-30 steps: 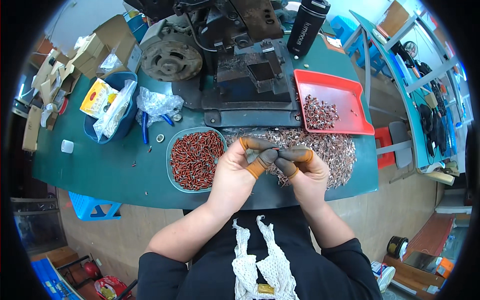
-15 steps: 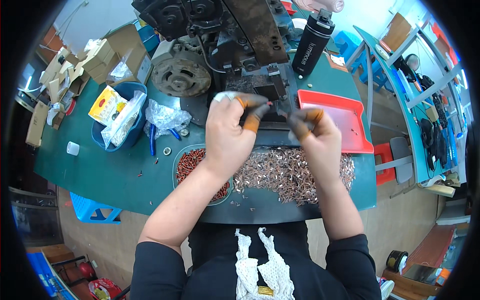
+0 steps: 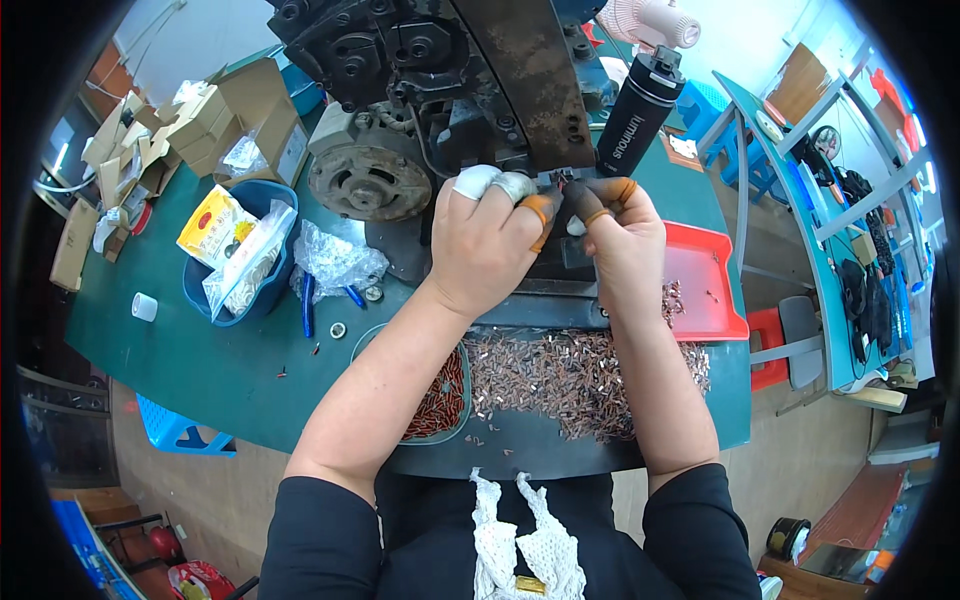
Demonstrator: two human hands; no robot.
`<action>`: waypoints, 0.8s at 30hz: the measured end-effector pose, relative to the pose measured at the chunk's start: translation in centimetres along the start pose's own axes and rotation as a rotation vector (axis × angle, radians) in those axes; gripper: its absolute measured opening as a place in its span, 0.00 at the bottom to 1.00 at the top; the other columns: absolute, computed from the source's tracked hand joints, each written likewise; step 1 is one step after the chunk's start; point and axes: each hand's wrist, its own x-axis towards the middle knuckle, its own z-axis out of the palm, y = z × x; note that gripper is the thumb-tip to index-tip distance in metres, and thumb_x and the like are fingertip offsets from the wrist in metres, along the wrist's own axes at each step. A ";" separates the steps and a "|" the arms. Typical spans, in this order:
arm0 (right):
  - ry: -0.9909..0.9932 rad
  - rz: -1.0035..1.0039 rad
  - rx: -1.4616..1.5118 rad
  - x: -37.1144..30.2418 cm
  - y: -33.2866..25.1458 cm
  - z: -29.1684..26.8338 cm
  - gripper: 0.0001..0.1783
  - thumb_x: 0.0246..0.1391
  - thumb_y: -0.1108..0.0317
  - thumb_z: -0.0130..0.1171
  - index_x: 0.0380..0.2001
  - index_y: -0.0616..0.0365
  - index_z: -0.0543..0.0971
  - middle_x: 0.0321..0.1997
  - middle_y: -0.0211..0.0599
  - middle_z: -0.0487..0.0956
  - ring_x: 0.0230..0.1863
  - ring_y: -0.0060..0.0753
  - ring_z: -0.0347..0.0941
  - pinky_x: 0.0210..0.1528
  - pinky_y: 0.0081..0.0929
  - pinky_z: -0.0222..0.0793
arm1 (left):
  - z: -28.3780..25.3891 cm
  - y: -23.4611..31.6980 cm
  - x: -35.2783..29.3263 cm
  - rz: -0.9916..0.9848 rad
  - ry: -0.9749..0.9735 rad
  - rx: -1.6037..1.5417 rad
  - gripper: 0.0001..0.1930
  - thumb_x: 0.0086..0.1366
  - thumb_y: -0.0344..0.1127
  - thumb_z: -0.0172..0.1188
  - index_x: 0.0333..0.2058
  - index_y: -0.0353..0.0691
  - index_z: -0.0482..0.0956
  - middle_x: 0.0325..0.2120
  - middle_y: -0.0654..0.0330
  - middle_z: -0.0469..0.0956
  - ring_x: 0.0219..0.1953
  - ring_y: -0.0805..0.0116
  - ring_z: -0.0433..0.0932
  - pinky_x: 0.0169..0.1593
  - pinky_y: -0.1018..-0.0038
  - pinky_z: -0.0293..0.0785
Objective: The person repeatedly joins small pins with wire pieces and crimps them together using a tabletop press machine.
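My left hand and my right hand are close together at the working point of a dark, worn metal machine. Orange and white finger covers sit on my left fingers; my right thumb and forefinger wear dark-stained orange ones. Both hands are closed in a pinch, and whatever they hold is too small or hidden. Below them lies a wide pile of small copper-coloured metal pieces. Under my left forearm, a clear tray holds many small red-brown cylindrical parts.
A red tray with a few copper pieces is right of my right hand. Behind it stands a black bottle. At left are a blue basin with packets, a plastic bag, blue-handled pliers and cardboard boxes.
My hands have come together at the machine, the right one moving left and forward. A small reddish part at my left fingertips is now hidden. The whole view has shifted slightly.
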 end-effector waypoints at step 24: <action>-0.038 0.017 -0.088 0.1 -0.4 -0.2 0.08 0.55 0.76 0.59 0.39 0.64 0.78 0.32 0.30 0.79 0.23 0.09 0.65 0.24 0.09 0.59 | 0.8 -0.4 0.1 0.047 0.001 0.041 0.18 0.43 0.33 0.72 0.31 0.43 0.71 0.34 0.60 0.76 0.37 0.58 0.73 0.39 0.62 0.64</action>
